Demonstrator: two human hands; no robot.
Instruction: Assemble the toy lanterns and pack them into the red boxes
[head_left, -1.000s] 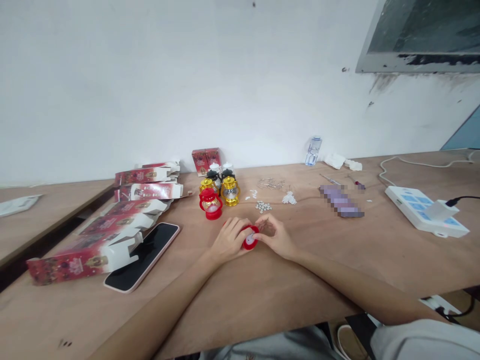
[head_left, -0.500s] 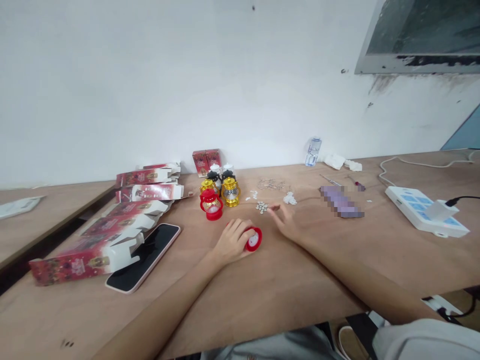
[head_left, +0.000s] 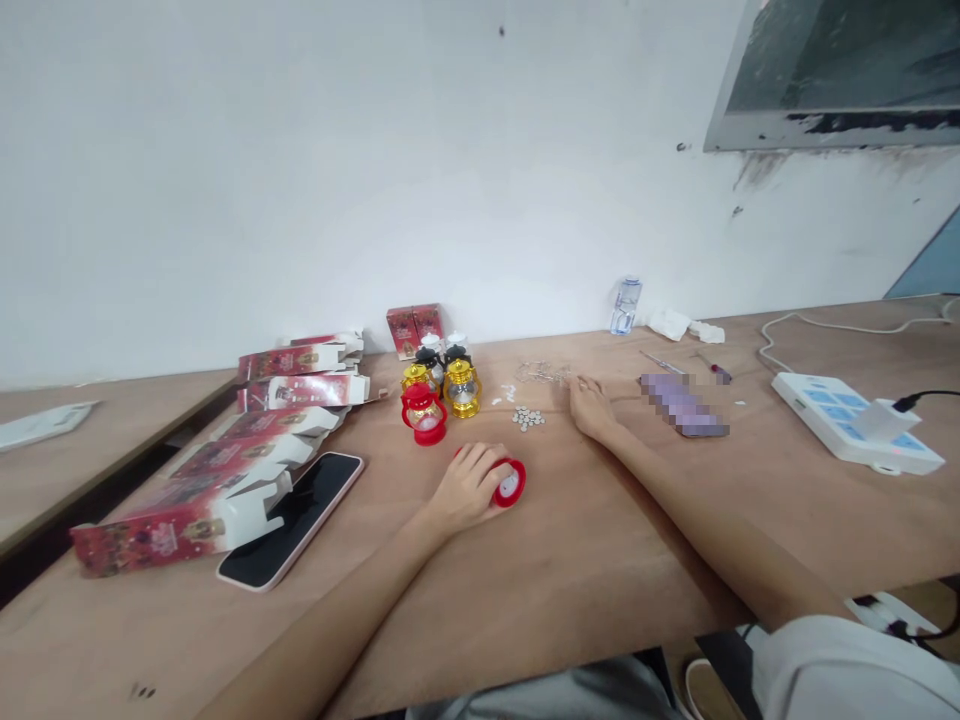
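- Nearer the person than the upright red plastic toy lantern (head_left: 425, 415), and to its right, the bare left hand (head_left: 471, 485) is curled around a red round plastic piece with a white disc-shaped face (head_left: 510, 484), gripping it tilted so that the face is turned toward the viewer.
- Well to the right of the lantern, the bare right hand (head_left: 591, 405) is low over the brown wooden table (head_left: 585, 580), its fingers bent and close together; whether they pinch anything cannot be told.
- Right of the lantern, near the right fingertips, lie thin silvery metal pieces (head_left: 540, 371), too small to make out.
- Between the lantern and the right hand sit a cluster of small silvery round discs (head_left: 529, 418) and a few small white bits (head_left: 505, 394).
- Just behind the lantern stand 2 golden toy lanterns (head_left: 462, 388), with black ones and white ones farther back, and beyond those 2 closed red cardboard boxes (head_left: 415, 330).
- Left of the lantern lie opened red-and-white cardboard boxes (head_left: 195, 528); the nearest overlaps a black-screened phone with a pink edge (head_left: 300, 515).
- Far right of the lantern is a white power strip with blue panels (head_left: 855, 420).
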